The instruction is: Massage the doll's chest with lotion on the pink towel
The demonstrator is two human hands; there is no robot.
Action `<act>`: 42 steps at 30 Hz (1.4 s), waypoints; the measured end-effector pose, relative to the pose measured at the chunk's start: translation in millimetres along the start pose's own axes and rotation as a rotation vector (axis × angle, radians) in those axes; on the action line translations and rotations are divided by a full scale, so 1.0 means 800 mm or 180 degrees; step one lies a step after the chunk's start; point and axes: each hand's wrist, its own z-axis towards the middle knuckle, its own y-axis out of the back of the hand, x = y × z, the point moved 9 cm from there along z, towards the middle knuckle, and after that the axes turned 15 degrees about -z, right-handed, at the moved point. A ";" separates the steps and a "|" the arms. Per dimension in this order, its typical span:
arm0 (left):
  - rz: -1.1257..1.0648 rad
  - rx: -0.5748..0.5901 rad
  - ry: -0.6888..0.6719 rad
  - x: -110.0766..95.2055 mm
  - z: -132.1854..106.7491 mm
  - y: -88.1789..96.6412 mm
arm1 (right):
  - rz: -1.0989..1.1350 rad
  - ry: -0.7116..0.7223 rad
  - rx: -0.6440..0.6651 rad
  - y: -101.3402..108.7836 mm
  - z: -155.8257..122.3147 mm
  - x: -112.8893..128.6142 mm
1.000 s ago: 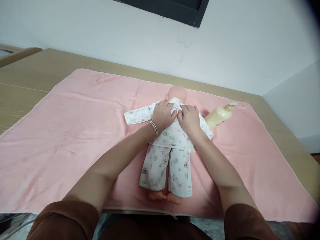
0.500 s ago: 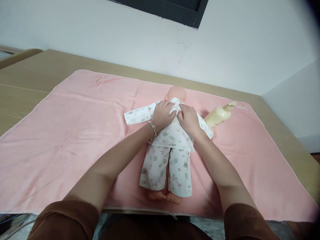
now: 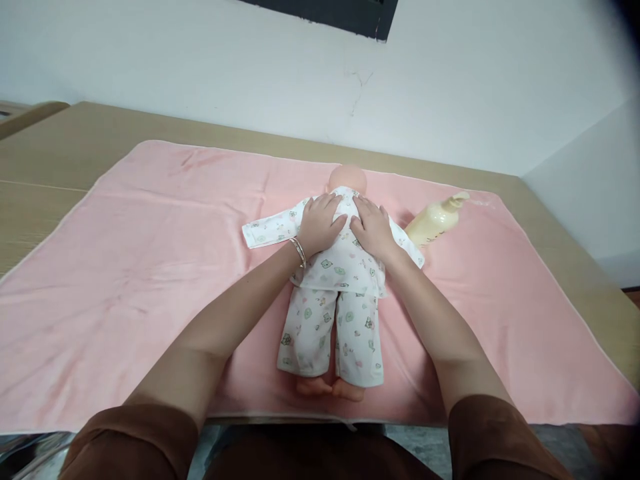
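Observation:
A baby doll (image 3: 347, 178) lies on a pink cloth (image 3: 165, 267), its head toward the wall and its bare feet toward me. It wears a white patterned pajama top (image 3: 340, 267) and matching pants (image 3: 310, 327). My left hand (image 3: 321, 223) lies flat on the upper left of the top, fingers outstretched. On the upper right rests my right hand (image 3: 373, 228), also flat with its fingers apart. The thumbs are close together over the middle of the doll's upper body. Neither hand grips anything.
A pale yellow pump bottle (image 3: 434, 221) lies tilted on the cloth, just right of the doll's sleeve. Under the cloth is a wooden table (image 3: 110, 121), with a white wall (image 3: 250, 73) behind it. A dark frame (image 3: 345, 17) hangs on the wall.
Both hands have shifted slightly on the doll's top. The thumbs have moved apart a little and the fabric between them looks smoother. The camera view has tilted slightly.

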 end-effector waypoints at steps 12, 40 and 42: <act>0.0463 -0.0254 -0.0162 -0.014 0.001 0.013 | -0.0345 -0.0353 -0.0728 0.028 -0.014 0.005; -0.0089 -0.0058 0.0150 -0.003 0.001 0.007 | 0.0021 -0.0147 -0.0195 0.008 -0.002 -0.002; -0.0092 -0.0059 0.0136 -0.003 0.001 0.007 | 0.0008 -0.0140 -0.0199 0.007 -0.002 -0.003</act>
